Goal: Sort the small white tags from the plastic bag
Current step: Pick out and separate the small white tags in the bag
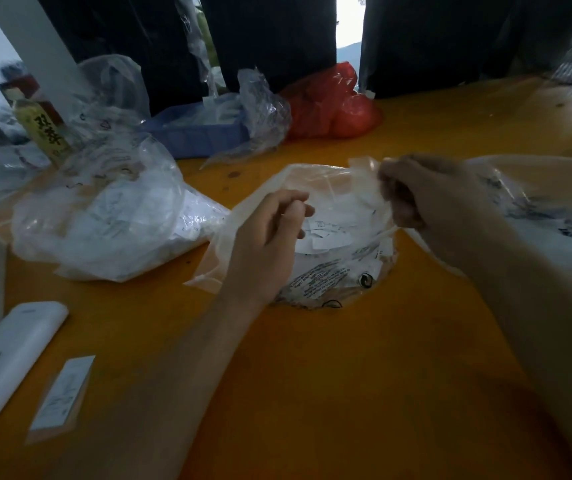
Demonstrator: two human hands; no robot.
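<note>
plastic bag (333,271): clear, printed, white tags (326,237) inside | both hands' fingers pinch rim

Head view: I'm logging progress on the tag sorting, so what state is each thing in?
Plastic bag: mouth held open, on the table.
White tags: loose inside the bag.
Left hand: grips the bag's near edge.
Right hand: pinches the bag's far edge.
Red bag: crumpled.

so the bag (312,237) sits mid-table (346,375) with tags (326,237) inside, fuller bag (111,223) to its left, tray (201,133) behind, phone (11,365) at near left.
</note>
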